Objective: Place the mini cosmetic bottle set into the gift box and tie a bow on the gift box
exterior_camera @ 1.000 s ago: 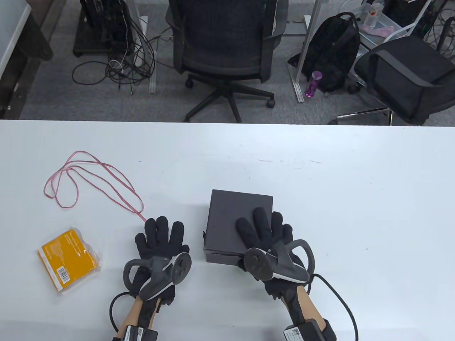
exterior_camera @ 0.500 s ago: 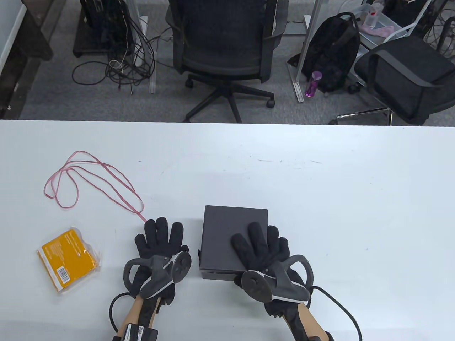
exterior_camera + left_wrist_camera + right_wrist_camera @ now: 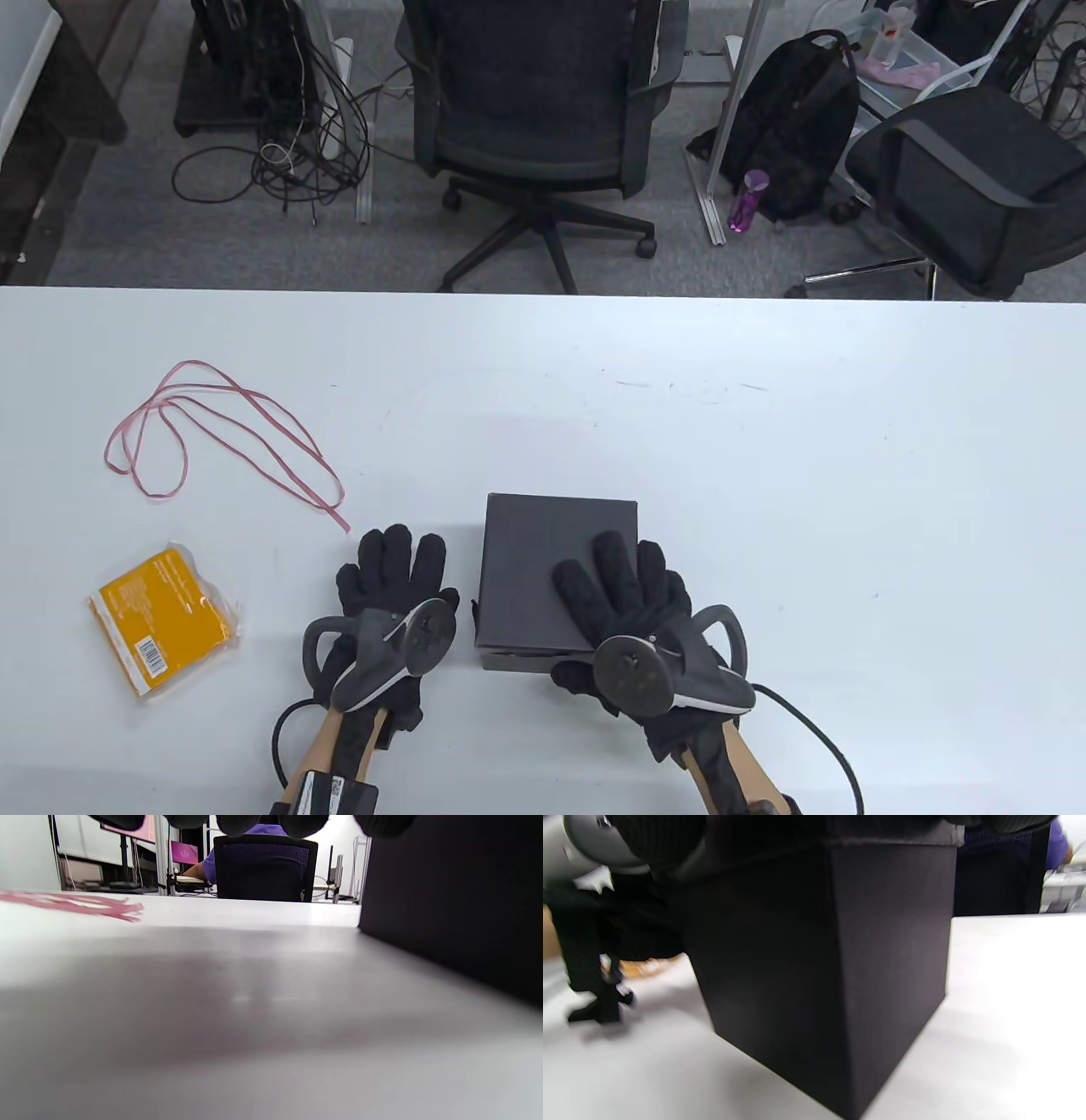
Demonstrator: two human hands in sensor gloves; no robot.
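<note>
A black gift box [image 3: 543,552] with its lid on stands near the table's front edge, and it fills the right wrist view [image 3: 818,942]. My right hand [image 3: 624,569] holds it, with spread fingers lying on the lid and the thumb against the front wall. My left hand [image 3: 392,556] rests flat on the table just left of the box, holding nothing. Its fingertips [image 3: 237,821] hang in at the top of the left wrist view, with the box wall [image 3: 458,899] on the right. A pink ribbon [image 3: 221,429] lies in loose loops at the left. An orange packet in clear wrap [image 3: 161,620] lies at the front left.
The white table [image 3: 764,441] stretches wide to the right and behind the box. Beyond its far edge stand an office chair [image 3: 534,110], a second chair [image 3: 959,178], a black backpack [image 3: 797,127] and tangled cables [image 3: 280,153] on the floor.
My right hand has slid the box a little left and nearer, squaring it to the table edge. My left hand has shifted slightly right, away from the ribbon's end.
</note>
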